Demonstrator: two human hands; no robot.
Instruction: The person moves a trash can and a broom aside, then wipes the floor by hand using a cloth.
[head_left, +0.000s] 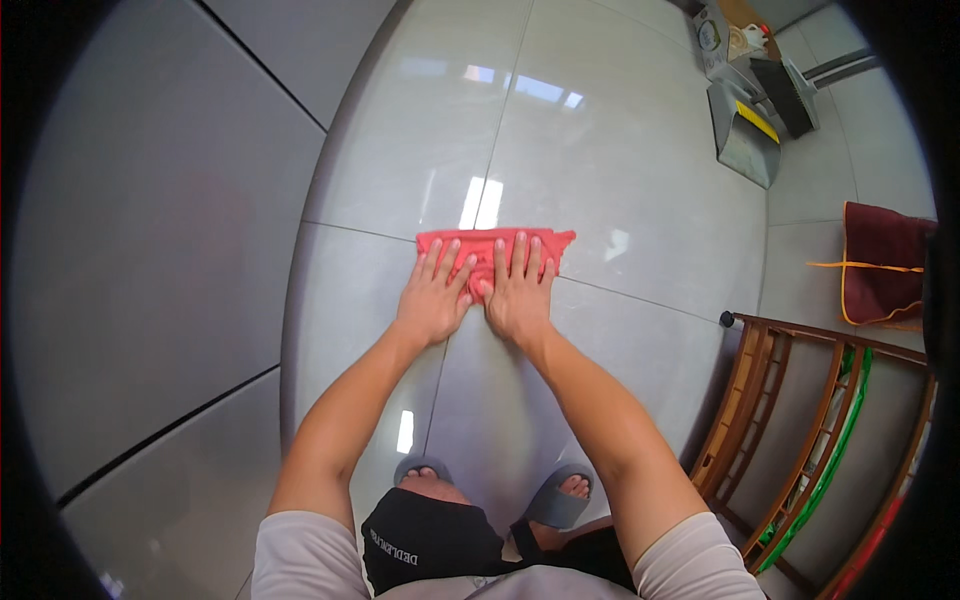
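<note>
A red cloth (480, 244) lies folded and a little bunched on the glossy tiled floor (600, 172), across a joint between tiles. My left hand (435, 292) presses flat on its left part with the fingers spread. On the cloth's right part rests my right hand (520, 296), its fingers also spread and pointing away from me. The two thumbs are close to each other at the cloth's near edge, where the fabric is crumpled. Both palms reach past that edge towards me.
Grey cabinet fronts (172, 210) stand at left. A dustpan (746, 142), a broom head (784, 94) and a box (712, 41) are at upper right. A dark red cloth with orange edging (877, 262) hangs above a wooden rack (832, 375). My slippered feet (562, 495) are below.
</note>
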